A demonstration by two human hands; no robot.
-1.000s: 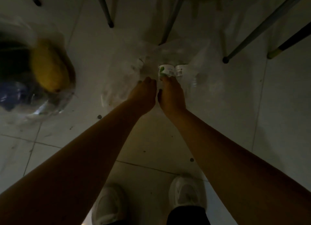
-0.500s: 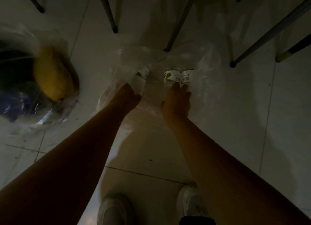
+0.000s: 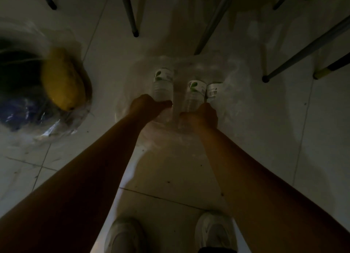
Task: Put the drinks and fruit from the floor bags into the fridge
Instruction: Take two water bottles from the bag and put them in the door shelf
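Three clear water bottles with white-and-green labels stand in a clear plastic bag (image 3: 234, 105) on the floor. My left hand (image 3: 149, 106) grips the top of the left bottle (image 3: 163, 80), fingers curled round it. The top of the middle bottle (image 3: 195, 92) is held in my right hand (image 3: 203, 115). The third bottle (image 3: 214, 90) stands touching the middle one on its right. A second bag (image 3: 49, 127) at the far left holds a large yellow fruit (image 3: 62, 82) and dark items. The room is dim.
Several thin metal chair or table legs (image 3: 130, 12) come down to the floor just behind the bottle bag, one (image 3: 303, 52) at the right. My white shoes (image 3: 214, 232) stand on the pale tiled floor below my arms.
My left hand left the bag's edge and closed on the left bottle, which now stands apart from the other two. My right hand curled round the middle bottle's top.
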